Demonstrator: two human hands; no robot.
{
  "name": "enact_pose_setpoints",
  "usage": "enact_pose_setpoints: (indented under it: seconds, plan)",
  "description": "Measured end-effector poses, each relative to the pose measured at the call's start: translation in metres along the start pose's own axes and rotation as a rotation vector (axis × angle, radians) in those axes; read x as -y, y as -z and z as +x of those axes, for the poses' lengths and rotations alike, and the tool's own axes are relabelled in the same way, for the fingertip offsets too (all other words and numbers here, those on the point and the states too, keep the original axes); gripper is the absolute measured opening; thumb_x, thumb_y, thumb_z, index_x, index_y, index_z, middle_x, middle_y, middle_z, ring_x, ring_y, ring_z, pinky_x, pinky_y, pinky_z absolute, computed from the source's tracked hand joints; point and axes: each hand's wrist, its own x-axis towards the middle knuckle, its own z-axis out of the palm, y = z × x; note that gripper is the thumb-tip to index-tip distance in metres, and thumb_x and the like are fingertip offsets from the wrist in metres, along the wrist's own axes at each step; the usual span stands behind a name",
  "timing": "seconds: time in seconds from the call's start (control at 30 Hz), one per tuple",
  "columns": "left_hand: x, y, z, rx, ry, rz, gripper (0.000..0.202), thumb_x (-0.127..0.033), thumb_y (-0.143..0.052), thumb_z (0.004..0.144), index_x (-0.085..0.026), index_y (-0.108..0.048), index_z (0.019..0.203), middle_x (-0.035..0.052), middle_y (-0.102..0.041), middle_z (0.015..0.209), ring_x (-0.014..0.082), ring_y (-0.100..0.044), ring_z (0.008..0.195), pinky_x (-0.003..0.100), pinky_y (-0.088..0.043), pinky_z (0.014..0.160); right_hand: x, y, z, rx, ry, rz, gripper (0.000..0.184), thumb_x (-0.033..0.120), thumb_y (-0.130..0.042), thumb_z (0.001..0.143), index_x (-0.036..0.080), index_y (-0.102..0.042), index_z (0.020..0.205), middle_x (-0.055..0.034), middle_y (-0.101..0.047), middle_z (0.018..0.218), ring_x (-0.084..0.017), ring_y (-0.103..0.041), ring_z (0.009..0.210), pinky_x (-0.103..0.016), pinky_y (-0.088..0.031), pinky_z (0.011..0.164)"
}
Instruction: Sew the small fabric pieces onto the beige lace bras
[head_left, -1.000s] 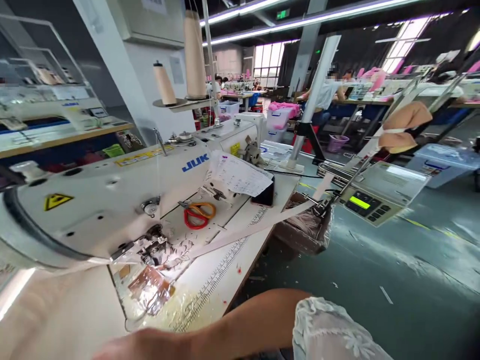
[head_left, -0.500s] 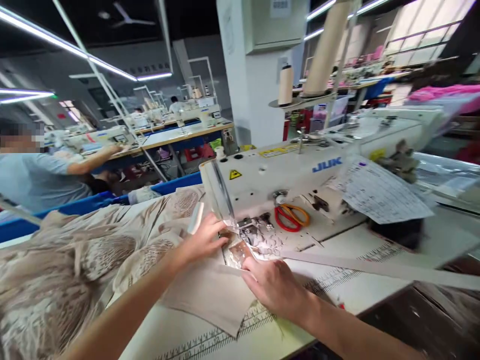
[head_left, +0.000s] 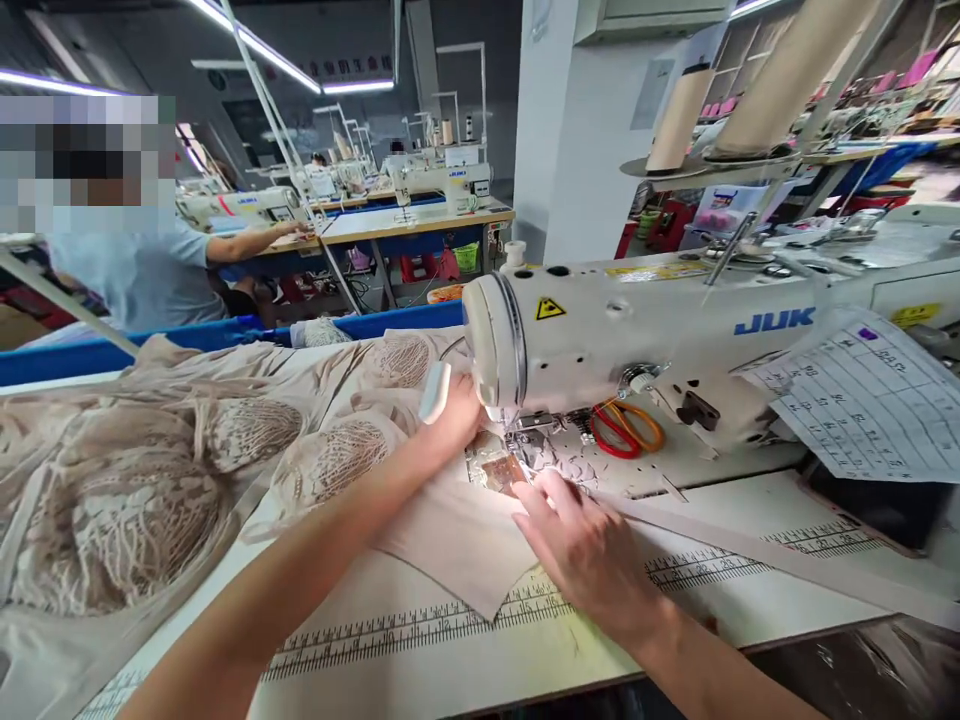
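Observation:
A beige fabric piece lies flat under the sewing machine's needle area, its pointed corner toward me. My left hand reaches behind the left end of the machine head, and its fingertips are hidden there. Close to the presser foot, my right hand has its thumb and fingers closed on a narrow beige fabric strip, which trails off to the right. A small brownish metal plate sits just ahead of the right fingertips.
Beige lace garments are heaped on the left of the table. Scissors with red and orange handles lie under the machine arm among thread scraps. A written paper sheet hangs at right. Another person sits beyond the blue edge.
My left hand has gone from beside the presser foot to behind the machine head. The right hand stays by the foot, its fingers slightly shifted. The whole view has swung.

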Motion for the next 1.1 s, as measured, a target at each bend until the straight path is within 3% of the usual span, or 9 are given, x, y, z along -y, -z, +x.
enact_pose_setpoints:
  seconds: [0.1, 0.17, 0.23, 0.3, 0.4, 0.5, 0.63, 0.83, 1.1]
  plan:
    - [-0.014, 0.035, -0.035, 0.018, -0.197, -0.13, 0.023, -0.017, -0.039, 0.095, -0.016, -0.061, 0.097, 0.0115, -0.066, 0.098, 0.0237, -0.059, 0.098, 0.042, -0.049, 0.09, 0.009, 0.006, 0.0, -0.053, 0.067, 0.012, 0.02, 0.005, -0.047, 0.091, 0.018, -0.056, 0.079, -0.0024, -0.052, 0.077, -0.016, -0.047, 0.064, -0.029, -0.032, 0.058]
    - [-0.023, 0.054, -0.063, 0.147, -0.408, -0.268, 0.027, -0.017, -0.038, 0.095, -0.017, -0.059, 0.113, 0.0114, -0.066, 0.113, 0.0221, -0.059, 0.108, 0.041, -0.047, 0.097, 0.026, 0.007, -0.002, -0.038, 0.152, 0.14, 0.022, 0.008, -0.048, 0.09, 0.019, -0.052, 0.071, -0.001, -0.05, 0.072, -0.016, -0.046, 0.066, -0.03, -0.032, 0.059]
    - [-0.029, 0.064, -0.088, 0.286, -0.522, -0.275, 0.041, -0.018, -0.036, 0.095, -0.016, -0.047, 0.134, 0.0117, -0.06, 0.131, 0.0231, -0.051, 0.126, 0.044, -0.038, 0.109, 0.048, 0.004, -0.003, -0.017, 0.207, 0.216, 0.016, 0.016, -0.053, 0.088, 0.019, -0.052, 0.072, -0.0014, -0.051, 0.072, -0.018, -0.047, 0.068, -0.032, -0.033, 0.058]
    - [-0.032, 0.067, -0.104, 0.386, -0.548, -0.18, 0.053, -0.021, -0.036, 0.095, -0.015, -0.032, 0.147, 0.0111, -0.05, 0.144, 0.0242, -0.04, 0.137, 0.046, -0.03, 0.115, 0.07, -0.001, -0.004, -0.032, 0.214, 0.169, 0.007, 0.014, -0.057, 0.082, 0.018, -0.055, 0.076, -0.0032, -0.053, 0.074, -0.019, -0.047, 0.069, -0.033, -0.032, 0.057]
    - [-0.036, 0.068, -0.112, 0.444, -0.498, -0.032, 0.059, -0.026, -0.037, 0.095, -0.012, -0.024, 0.151, 0.0123, -0.041, 0.151, 0.0274, -0.038, 0.138, 0.046, -0.033, 0.112, 0.085, -0.008, -0.002, -0.072, 0.218, 0.013, 0.016, 0.001, -0.052, 0.073, 0.017, -0.054, 0.074, -0.0045, -0.051, 0.07, -0.019, -0.043, 0.063, -0.033, -0.026, 0.054]
    - [-0.047, 0.071, -0.11, 0.454, -0.395, 0.055, 0.057, -0.035, -0.045, 0.09, -0.009, -0.04, 0.141, 0.016, -0.043, 0.149, 0.0315, -0.05, 0.121, 0.045, -0.046, 0.094, 0.069, -0.007, 0.001, -0.079, 0.263, -0.041, 0.022, -0.002, -0.045, 0.075, 0.019, -0.05, 0.068, -0.0039, -0.048, 0.065, -0.019, -0.039, 0.06, -0.033, -0.024, 0.054]
    - [-0.069, 0.067, -0.106, 0.452, -0.28, 0.142, 0.044, -0.035, -0.049, 0.088, -0.009, -0.056, 0.122, 0.0167, -0.048, 0.144, 0.0266, -0.058, 0.093, 0.041, -0.049, 0.072, 0.026, 0.008, 0.0, -0.055, 0.371, 0.05, 0.031, -0.002, -0.039, 0.087, 0.019, -0.049, 0.067, -0.0013, -0.046, 0.065, -0.017, -0.037, 0.059, -0.032, -0.026, 0.057]
    - [-0.084, 0.04, -0.099, 0.3, -0.229, 0.105, 0.055, -0.025, -0.051, 0.082, 0.003, -0.048, 0.129, 0.0253, -0.049, 0.138, 0.0345, -0.043, 0.131, 0.045, -0.045, 0.101, -0.016, 0.021, -0.009, -0.008, 0.298, 0.183, 0.032, 0.001, -0.034, 0.093, 0.016, -0.061, 0.092, -0.0041, -0.061, 0.08, -0.016, -0.048, 0.067, -0.029, -0.036, 0.063]
    - [-0.082, 0.028, -0.087, 0.329, -0.189, 0.158, 0.057, -0.029, -0.049, 0.088, 0.0, -0.042, 0.137, 0.0252, -0.045, 0.143, 0.0369, -0.044, 0.131, 0.049, -0.044, 0.101, -0.021, 0.018, -0.009, -0.117, 0.319, 0.198, 0.036, -0.006, -0.036, 0.087, 0.013, -0.061, 0.104, -0.0071, -0.069, 0.093, -0.016, -0.064, 0.082, -0.027, -0.051, 0.073]
